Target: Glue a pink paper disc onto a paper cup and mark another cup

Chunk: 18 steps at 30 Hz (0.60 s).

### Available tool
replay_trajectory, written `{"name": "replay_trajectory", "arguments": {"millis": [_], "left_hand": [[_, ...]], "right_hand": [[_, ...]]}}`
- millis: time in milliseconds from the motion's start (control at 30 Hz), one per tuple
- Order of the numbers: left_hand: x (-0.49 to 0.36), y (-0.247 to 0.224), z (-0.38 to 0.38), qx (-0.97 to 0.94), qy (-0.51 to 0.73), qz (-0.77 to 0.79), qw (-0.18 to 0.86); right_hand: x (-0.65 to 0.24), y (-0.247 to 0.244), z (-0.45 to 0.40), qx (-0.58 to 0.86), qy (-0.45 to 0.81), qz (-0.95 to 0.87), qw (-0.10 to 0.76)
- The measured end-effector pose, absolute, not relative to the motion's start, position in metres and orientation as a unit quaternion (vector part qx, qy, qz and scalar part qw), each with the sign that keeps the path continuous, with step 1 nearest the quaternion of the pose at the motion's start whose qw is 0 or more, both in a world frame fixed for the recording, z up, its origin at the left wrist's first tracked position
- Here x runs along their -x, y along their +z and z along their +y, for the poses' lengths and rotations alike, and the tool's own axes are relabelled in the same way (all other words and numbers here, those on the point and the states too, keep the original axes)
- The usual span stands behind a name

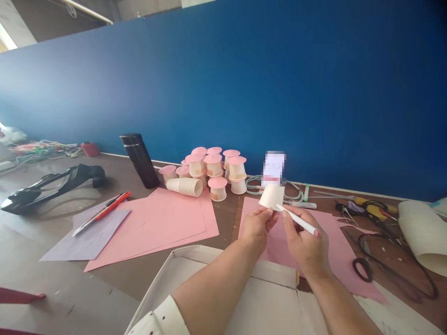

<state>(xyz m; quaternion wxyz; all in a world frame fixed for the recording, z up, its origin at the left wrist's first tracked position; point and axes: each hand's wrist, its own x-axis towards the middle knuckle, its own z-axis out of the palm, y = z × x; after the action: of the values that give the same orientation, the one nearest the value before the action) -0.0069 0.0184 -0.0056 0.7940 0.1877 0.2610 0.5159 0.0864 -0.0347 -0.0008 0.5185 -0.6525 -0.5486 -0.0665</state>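
A white paper cup [271, 196], turned mouth down, is pinched near its rim by my left hand [256, 228]. My right hand [309, 242] grips a white pen [301, 220] with a pinkish end, and its tip meets or nearly meets the cup's lower side. Beneath both hands lies a pink paper sheet [328, 232]. Behind the cup a phone [274, 167] stands upright, its screen blurred out. To the left, upturned cups with pink paper discs [218, 188] on top are stacked, and a nested stack of plain cups [185, 186] lies on its side.
Pink sheets [164, 223] and a lilac sheet [104, 237] under an orange utility knife [104, 211] lie left. A black bottle [140, 160] leans by the blue partition [223, 83]. An open white box [258, 302] sits before me. Scissors [363, 269], cables and a paper roll [424, 232] lie right.
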Motion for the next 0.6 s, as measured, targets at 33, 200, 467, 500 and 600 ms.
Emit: {"name": "replay_trajectory", "arguments": {"millis": [33, 200, 467, 500, 600], "left_hand": [[0.0069, -0.0061, 0.0186, -0.188, 0.514, 0.26, 0.795], [0.0066, -0.0079, 0.0193, -0.192, 0.513, 0.256, 0.797], [0.0067, -0.0089, 0.0196, -0.193, 0.506, 0.259, 0.8], [0.0067, -0.009, 0.0196, -0.194, 0.506, 0.259, 0.799], [0.0064, -0.0096, 0.0199, -0.194, 0.505, 0.259, 0.8]], "right_hand": [[-0.0863, -0.0009, -0.0347, 0.653, -0.066, -0.548, 0.518], [-0.0856, 0.0, -0.0343, 0.657, -0.06, -0.544, 0.519], [-0.0854, 0.0006, -0.0333, 0.651, -0.076, -0.546, 0.522], [-0.0853, 0.0007, -0.0335, 0.65, -0.075, -0.547, 0.522], [-0.0849, 0.0013, -0.0342, 0.651, -0.073, -0.548, 0.521]]}}
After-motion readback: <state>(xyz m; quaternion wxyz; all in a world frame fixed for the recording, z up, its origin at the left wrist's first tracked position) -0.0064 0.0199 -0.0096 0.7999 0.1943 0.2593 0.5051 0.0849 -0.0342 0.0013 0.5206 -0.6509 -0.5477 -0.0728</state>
